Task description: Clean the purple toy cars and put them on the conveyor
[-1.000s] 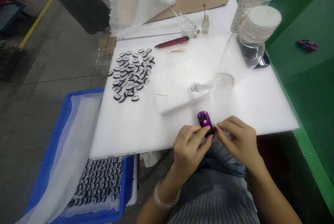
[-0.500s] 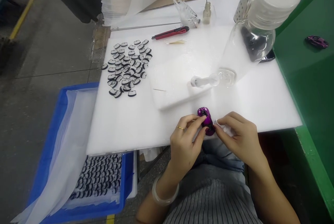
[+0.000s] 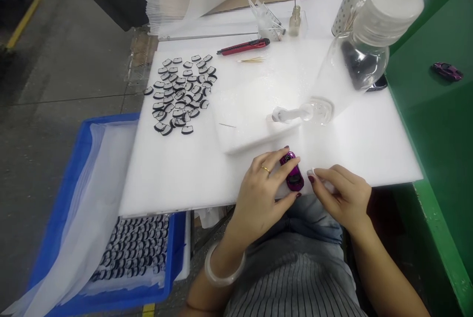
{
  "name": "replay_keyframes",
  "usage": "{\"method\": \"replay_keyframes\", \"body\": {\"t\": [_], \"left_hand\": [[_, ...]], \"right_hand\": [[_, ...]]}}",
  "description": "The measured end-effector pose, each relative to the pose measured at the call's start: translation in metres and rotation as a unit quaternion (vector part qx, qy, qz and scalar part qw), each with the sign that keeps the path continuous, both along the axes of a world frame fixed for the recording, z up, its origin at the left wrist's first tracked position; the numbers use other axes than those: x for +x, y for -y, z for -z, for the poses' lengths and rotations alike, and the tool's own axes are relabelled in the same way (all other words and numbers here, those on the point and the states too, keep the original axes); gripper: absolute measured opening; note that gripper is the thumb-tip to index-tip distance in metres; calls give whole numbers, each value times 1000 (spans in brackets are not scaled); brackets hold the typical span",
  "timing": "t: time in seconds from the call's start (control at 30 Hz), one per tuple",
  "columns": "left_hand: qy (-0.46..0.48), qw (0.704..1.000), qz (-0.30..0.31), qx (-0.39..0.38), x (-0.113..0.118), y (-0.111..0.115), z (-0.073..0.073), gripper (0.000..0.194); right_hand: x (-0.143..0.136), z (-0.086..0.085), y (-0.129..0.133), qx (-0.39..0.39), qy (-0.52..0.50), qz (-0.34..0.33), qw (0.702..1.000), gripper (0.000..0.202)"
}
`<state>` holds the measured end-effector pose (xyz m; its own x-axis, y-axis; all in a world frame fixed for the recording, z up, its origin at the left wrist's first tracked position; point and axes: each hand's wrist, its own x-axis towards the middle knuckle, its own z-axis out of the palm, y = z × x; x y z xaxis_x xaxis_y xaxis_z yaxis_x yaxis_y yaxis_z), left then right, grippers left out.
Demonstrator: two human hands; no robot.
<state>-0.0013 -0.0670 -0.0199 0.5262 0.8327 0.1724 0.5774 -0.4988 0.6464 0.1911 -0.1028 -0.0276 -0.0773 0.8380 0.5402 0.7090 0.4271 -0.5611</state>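
Observation:
A small shiny purple toy car (image 3: 294, 179) rests near the front edge of the white foam-covered table. My left hand (image 3: 260, 186) grips it, fingertips at its far end and across its top, thumb by the near end. Just right of the car, my right hand (image 3: 342, 193) is closed in a pinch on a piece of white cloth or tissue (image 3: 311, 173), apart from the car. Most of that white piece is hidden in my fingers. Beyond my hands lies a white foam block (image 3: 251, 134) with a thin needle-like pin (image 3: 226, 125) on it.
Many small black-edged clear pieces (image 3: 181, 92) lie at the left. Behind are a red utility knife (image 3: 244, 47), toothpicks (image 3: 251, 60) and a small bottle (image 3: 294, 22). A clear pump bottle (image 3: 343, 75) stands right. A blue crate (image 3: 76, 159) sits below left; another purple car (image 3: 447, 71) is on green.
My right hand has drawn slightly right, away from the car, with the white piece. My left fingers have shifted over the car, reaching its far end, and the thumb has slid to its near end.

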Motion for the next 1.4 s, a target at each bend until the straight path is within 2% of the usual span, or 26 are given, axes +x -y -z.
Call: {"method": "replay_keyframes", "body": {"t": [0.13,0.23,0.3,0.43,0.5,0.57,0.63,0.67,0.73,0.77,0.83,0.9,0.93,1.0,1.2,1.4], "left_hand": [[5,998,-57,29,7,3,7,50],[12,996,-79,44,11,5,11,48],[15,995,-84,46,12,5,11,47],[14,997,-67,22,8,4,9,52],[20,998,-57,10,7,3,7,44],[30,997,-70,9,9,3,7,31],[38,995,-93,20,11,4,8,26],[41,994,-101,25,13,4,9,26],[46,993,-106,31,15,4,10,26],[48,993,-104,30,15,4,10,26],[51,993,-101,29,15,4,11,26],[53,993,-99,29,14,4,11,26],[54,993,-98,30,14,4,11,26],[52,993,-97,33,13,4,11,26],[50,993,-99,45,14,4,12,26],[45,992,-116,28,11,4,10,23]], "right_hand": [[-9,9,2,57,78,-35,995,14],[-15,10,5,63,92,-15,994,11],[-16,5,7,48,80,5,996,9],[3,-18,1,-50,64,4,997,9],[22,-30,-9,-61,54,55,995,8],[42,-39,-20,-44,62,149,986,7],[55,-44,-29,-34,119,221,967,23],[57,-44,-31,-31,150,234,960,28],[52,-43,-28,-28,171,215,961,25],[45,-41,-24,-40,155,181,970,20],[31,-37,-15,-117,92,72,986,15],[18,-32,-6,-216,27,-22,976,13],[14,-29,-3,-250,0,-44,967,12],[9,-25,0,-274,-34,-44,960,10],[7,-19,-1,-267,-38,-22,963,7],[5,-14,4,-205,-36,-16,978,10]]}}
